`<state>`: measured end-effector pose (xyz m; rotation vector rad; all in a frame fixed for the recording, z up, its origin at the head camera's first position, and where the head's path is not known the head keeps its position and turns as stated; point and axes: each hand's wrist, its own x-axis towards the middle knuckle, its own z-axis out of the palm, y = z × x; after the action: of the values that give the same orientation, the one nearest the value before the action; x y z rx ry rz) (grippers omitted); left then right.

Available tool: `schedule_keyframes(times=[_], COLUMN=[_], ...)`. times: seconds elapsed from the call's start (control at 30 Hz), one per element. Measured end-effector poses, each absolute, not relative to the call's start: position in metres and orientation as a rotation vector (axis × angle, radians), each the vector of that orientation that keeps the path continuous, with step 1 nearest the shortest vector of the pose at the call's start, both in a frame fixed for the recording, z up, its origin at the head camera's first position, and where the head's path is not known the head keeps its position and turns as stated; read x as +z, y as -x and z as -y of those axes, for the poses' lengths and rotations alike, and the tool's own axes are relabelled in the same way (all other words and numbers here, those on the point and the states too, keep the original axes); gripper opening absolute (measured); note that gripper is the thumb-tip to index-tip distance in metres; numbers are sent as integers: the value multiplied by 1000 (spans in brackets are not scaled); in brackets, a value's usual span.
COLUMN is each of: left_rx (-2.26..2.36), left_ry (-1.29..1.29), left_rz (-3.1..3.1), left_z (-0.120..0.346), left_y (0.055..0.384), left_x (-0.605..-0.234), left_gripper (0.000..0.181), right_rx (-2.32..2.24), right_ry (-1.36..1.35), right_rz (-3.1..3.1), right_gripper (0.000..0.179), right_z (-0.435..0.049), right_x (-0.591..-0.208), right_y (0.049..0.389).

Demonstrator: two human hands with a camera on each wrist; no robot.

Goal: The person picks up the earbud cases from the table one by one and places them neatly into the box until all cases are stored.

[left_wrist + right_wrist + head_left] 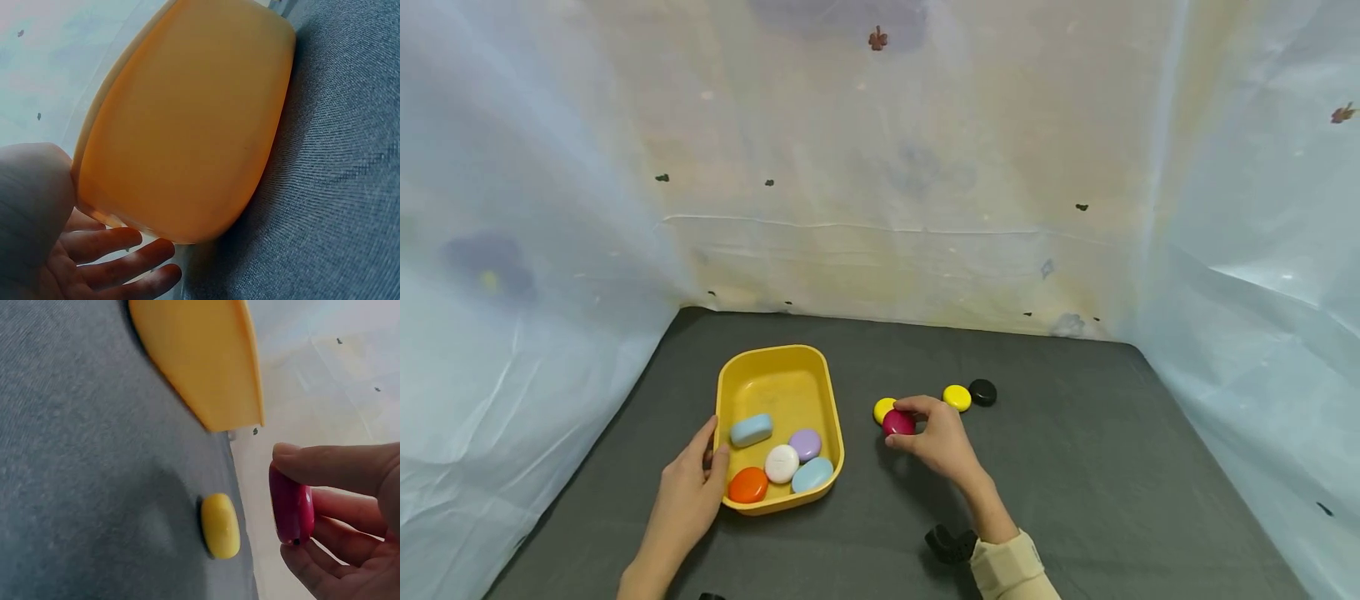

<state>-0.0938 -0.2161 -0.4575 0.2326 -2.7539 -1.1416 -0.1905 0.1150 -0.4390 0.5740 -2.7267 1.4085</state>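
My right hand (938,437) pinches a glossy magenta rounded disc (898,422) between thumb and fingertips. In the right wrist view the disc (291,505) is held on edge above the cloth, with a small dark mark on its lower end. Just behind it lies a yellow disc (883,409), partly covered in the head view. My left hand (688,492) holds the left side of a yellow tray (837,421), its thumb at the rim and its fingers along the outer wall. Inside are two light blue pieces, a lilac piece (805,444), a white piece (782,463) and an orange piece (748,485).
A second yellow disc (957,397) and a black disc (982,392) lie side by side beyond my right hand. Dark grey cloth (1112,467) covers the table. Pale patterned sheeting (887,250) rises behind and at both sides. A black strap piece (950,544) sits by the right wrist.
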Motion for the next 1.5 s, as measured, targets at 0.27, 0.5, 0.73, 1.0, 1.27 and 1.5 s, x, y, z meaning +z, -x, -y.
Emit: schedule_keyframes(times=[0.27, 0.5, 0.73, 1.0, 1.27, 1.5], left_rx=[-1156, -1156, -1138, -1125, -1140, -1127], left_ry=[-244, -239, -242, -238, -248, -240], left_rz=[2772, 2774, 2770, 2767, 2781, 2768], left_z=[216, 216, 217, 217, 217, 216], left_y=[92, 92, 91, 94, 93, 94], left_x=[-456, -454, -456, -457, -456, -457], left_gripper=[57, 56, 56, 57, 57, 56], right_rx=[1393, 1430, 1485, 1618, 1699, 1677], right_ry=[-601, -681, -754, -752, -723, -728], right_rz=[2623, 2557, 2493, 2477, 2499, 2537], right_gripper=[47, 46, 45, 42, 42, 43], right_z=[-102, -88, -75, -63, -54, -47], right_x=[-426, -418, -418, -419, -422, -419], right_y=[183, 173, 168, 165, 166, 168])
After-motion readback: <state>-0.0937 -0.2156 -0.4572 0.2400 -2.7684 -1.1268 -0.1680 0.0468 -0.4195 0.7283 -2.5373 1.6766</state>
